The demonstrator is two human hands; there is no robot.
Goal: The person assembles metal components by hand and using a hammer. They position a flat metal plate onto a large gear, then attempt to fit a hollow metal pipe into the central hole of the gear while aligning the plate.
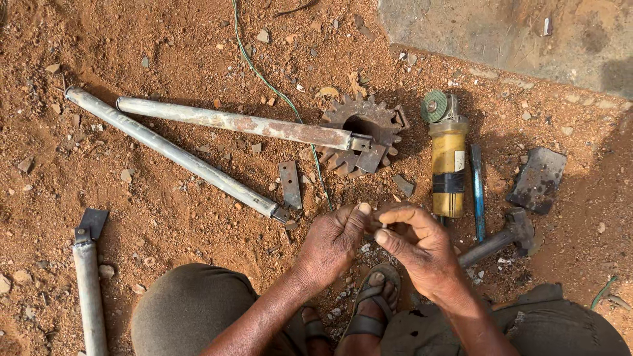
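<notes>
My left hand point(336, 240) and my right hand point(419, 247) meet over my sandalled foot point(369, 303). Their fingertips pinch a very small pale piece point(383, 225) between them; its kind is too small to tell. Just beyond the hands, on the red dirt, lie a yellow angle grinder point(448, 158) with a green disc, a rusty toothed gear point(364, 128) and two long grey metal pipes point(234, 123) point(175, 153) with flat ends.
A hammer point(501, 238), a blue-handled tool point(477, 191) and a dark flat stone point(538, 179) lie to the right. A small metal plate point(289, 184), a green wire point(277, 92) and a third pipe point(88, 283) lie left. A concrete slab point(521, 36) sits top right.
</notes>
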